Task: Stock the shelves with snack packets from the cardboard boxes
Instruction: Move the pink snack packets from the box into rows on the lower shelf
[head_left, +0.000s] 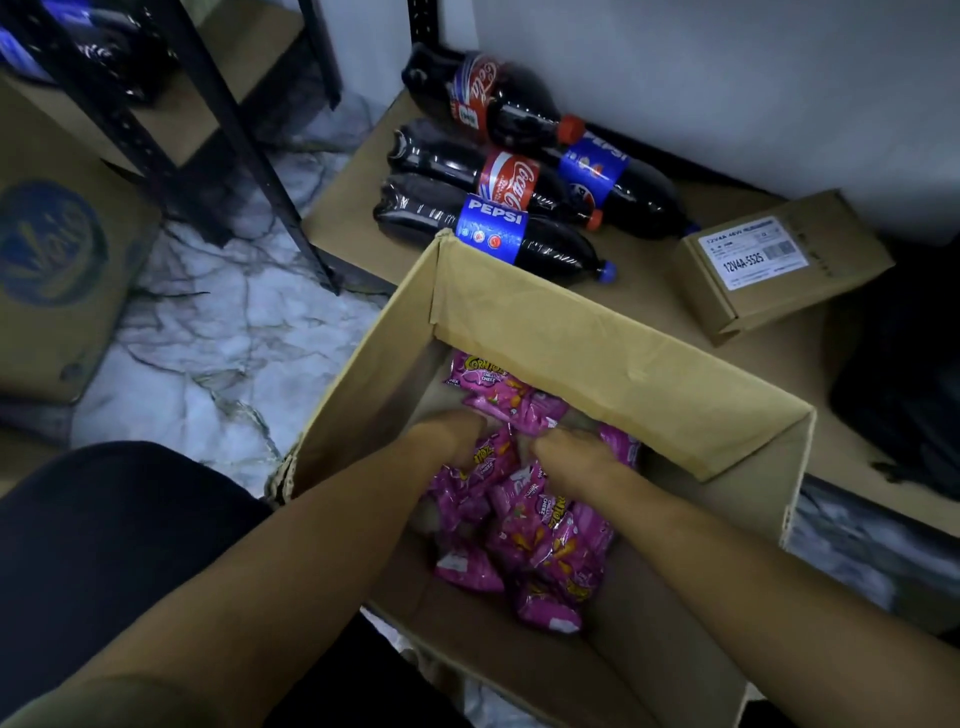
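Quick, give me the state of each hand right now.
Left hand: down among the pink Cornitos packets in the cardboard box; grip cannot be told.
Right hand: same, fingers hidden among the packets.

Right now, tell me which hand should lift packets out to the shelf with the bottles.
Probably the right hand. Both hands are down among the pink snack packets in the cardboard box, but the low shelf lies beyond the box on the right's side. The left hand would cross over.
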